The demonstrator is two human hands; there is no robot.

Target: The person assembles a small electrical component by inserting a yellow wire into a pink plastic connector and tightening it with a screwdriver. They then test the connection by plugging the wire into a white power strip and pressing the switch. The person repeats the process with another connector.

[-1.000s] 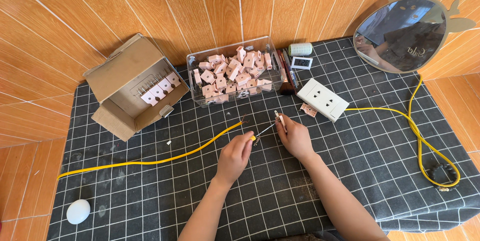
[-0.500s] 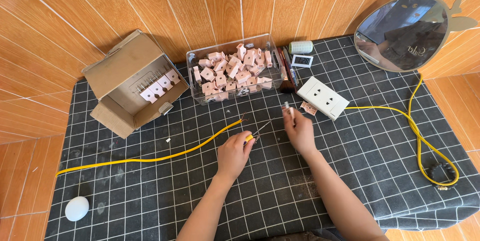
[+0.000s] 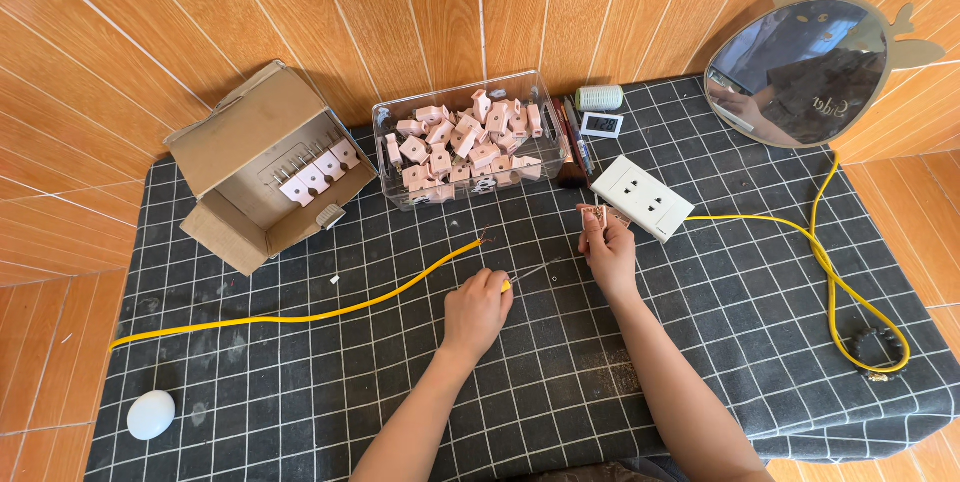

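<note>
Left hand [image 3: 476, 310] curled around a yellow-handled slim metal screwdriver [image 3: 528, 273], shaft lying just above the black grid-patterned cloth [image 3: 700, 342]. Right hand [image 3: 607, 247] pinching a small pink plastic plug piece [image 3: 601, 215] between fingertips, just beside a white rectangular wall socket plate [image 3: 641, 198]. Near the left hand, a long yellow cable [image 3: 300, 316] with bared end. Farther back, a clear plastic tub [image 3: 466, 141] of pink parts, then an open cardboard box [image 3: 264, 168].

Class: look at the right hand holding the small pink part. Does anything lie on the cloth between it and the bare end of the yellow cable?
Nothing visible does. Between the right hand and the yellow cable end, only bare grid cloth shows; the left hand sits below that line.
</note>
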